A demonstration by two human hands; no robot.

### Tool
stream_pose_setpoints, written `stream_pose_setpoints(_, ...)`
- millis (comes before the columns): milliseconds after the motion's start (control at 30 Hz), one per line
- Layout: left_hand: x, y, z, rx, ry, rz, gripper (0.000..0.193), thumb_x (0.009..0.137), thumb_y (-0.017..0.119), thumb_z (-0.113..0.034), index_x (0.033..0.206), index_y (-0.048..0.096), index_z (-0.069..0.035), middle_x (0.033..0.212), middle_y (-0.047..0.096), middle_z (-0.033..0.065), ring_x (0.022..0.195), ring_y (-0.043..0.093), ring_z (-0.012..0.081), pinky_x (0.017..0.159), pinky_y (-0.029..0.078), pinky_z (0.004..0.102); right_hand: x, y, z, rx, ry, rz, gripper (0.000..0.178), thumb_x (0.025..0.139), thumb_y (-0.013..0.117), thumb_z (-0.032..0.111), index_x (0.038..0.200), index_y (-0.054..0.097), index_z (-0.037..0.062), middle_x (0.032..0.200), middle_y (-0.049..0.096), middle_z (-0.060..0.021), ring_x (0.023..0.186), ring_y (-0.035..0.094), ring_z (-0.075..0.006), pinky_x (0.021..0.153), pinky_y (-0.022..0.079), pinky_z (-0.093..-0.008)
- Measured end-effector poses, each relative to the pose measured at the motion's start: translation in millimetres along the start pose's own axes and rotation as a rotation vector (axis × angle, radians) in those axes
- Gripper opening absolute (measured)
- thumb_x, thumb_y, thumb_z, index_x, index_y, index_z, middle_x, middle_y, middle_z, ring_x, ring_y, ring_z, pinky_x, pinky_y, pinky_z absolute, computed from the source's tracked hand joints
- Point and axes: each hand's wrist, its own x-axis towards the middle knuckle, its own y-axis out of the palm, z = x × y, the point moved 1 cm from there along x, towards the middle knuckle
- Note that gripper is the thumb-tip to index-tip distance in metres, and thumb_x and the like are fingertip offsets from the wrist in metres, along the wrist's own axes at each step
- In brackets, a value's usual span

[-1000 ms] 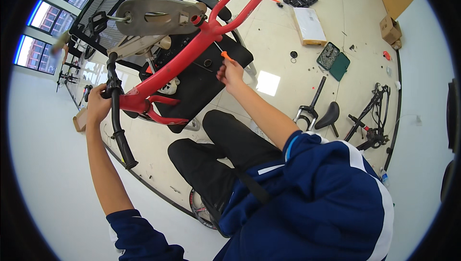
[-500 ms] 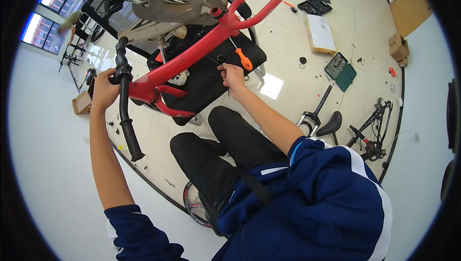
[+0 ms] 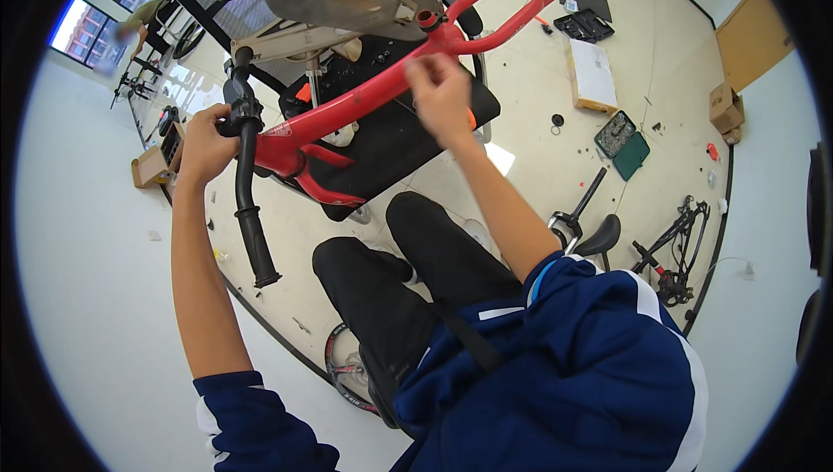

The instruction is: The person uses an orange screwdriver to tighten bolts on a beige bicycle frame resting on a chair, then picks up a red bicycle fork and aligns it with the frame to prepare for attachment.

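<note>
A red bicycle frame point(image 3: 347, 107) is slanted from near left to far right above a black chair seat point(image 3: 399, 140). At its left end, the black handlebar point(image 3: 245, 168) is gripped by the left hand point(image 3: 206, 147), fingers curled, partly hidden. The frame's right part is overlapped by the blurred right hand point(image 3: 441, 101), fingers bent; whether anything is held cannot be told. An orange handle point(image 3: 471, 120) is partly covered by that hand.

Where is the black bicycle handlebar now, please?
In the head view, the handlebar is left of centre, at the left hand, beside the red bicycle frame.
</note>
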Motion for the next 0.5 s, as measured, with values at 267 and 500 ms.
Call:
stream_pose_setpoints(267,4.7,1.5,5.3,0.003,-0.012,0.057,0.026,0.068,0.075,-0.013,0.091,0.071,-0.001,0.073,0.066,0.0030,0.065,0.057,0.0083,0.064,0.047,0.0243,70.9,-40.6,22.5,-0.239,-0.027,-0.100,0.032,0.089,0.067,0.027,0.078,0.068,-0.0027,0.065,0.067,-0.0093,0.059,0.064,-0.0167,0.060,0.049,-0.0314)
stream_pose_setpoints(500,5.8,1.3,7.4,0.013,-0.015,0.068,0.027,0.068,0.075,-0.013,0.092,0.072,-0.001,0.073,0.066,0.0024,0.065,0.057,0.0076,0.063,0.046,0.0239,74.6,-38.9,18.2,-0.361,-0.159,-0.152,0.029,0.088,0.068,0.025,0.074,0.071,-0.0008,0.064,0.069,-0.0056,0.056,0.062,-0.0106,0.057,0.049,-0.0269)
